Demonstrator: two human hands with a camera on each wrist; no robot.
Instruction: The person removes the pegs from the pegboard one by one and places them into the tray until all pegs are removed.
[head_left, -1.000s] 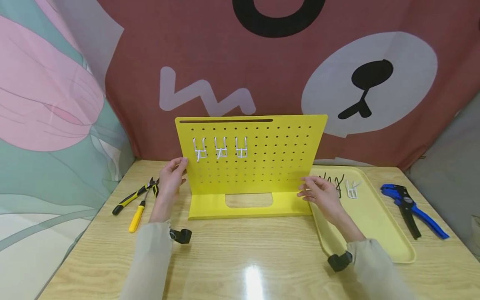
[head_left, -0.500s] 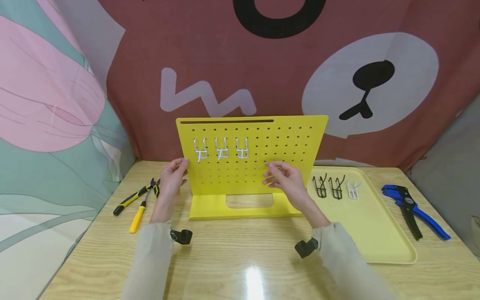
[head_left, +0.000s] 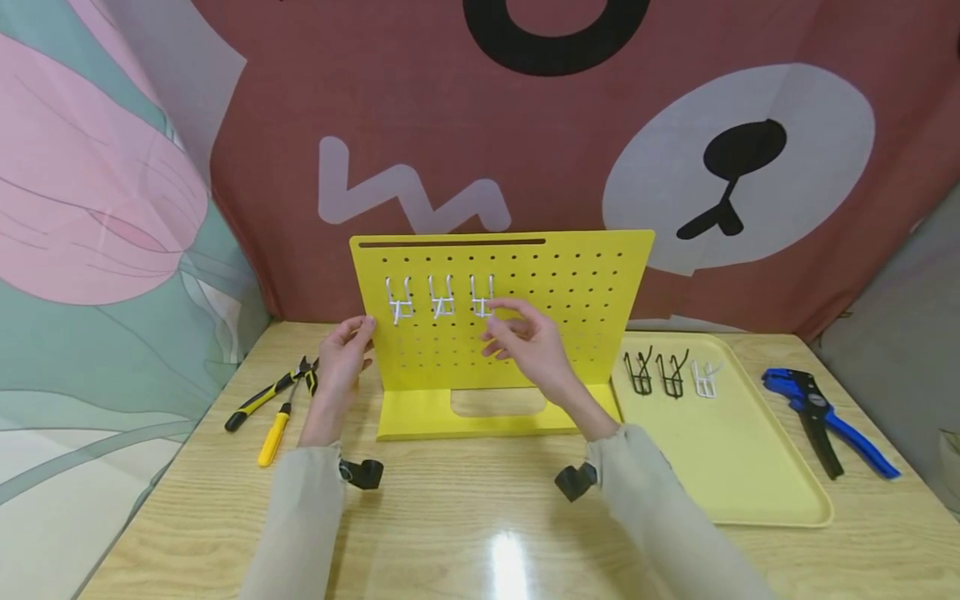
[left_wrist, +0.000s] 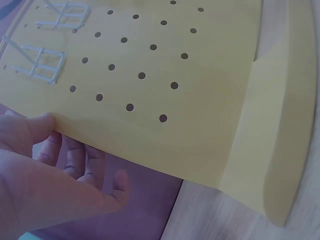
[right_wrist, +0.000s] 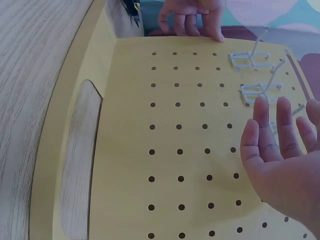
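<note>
A yellow pegboard [head_left: 555,333] with a flat foot stands upright on the table. Three white wire hooks hang in a row at its upper left: a left hook [head_left: 400,302], a middle hook [head_left: 441,300] and a right hook [head_left: 482,298]. My left hand [head_left: 345,354] holds the board's left edge, thumb on the front and fingers behind, as the left wrist view shows. In front of the board is my right hand [head_left: 534,346], its fingers loosely bent and thumb and forefinger apart, fingertips right at the right hook. In the right wrist view this hand [right_wrist: 287,150] partly hides that hook.
Right of the board, a yellow tray [head_left: 750,467] bears two black wire hooks [head_left: 656,375] and one white hook [head_left: 705,382]. Blue-and-black pliers [head_left: 821,417] lie beyond it. Cutting pliers [head_left: 262,402] and a yellow-handled screwdriver [head_left: 275,435] lie at the left.
My right hand has moved left from the tray's edge, across the pegboard's front, to the right-hand white hook. My left hand stays at the board's edge.
</note>
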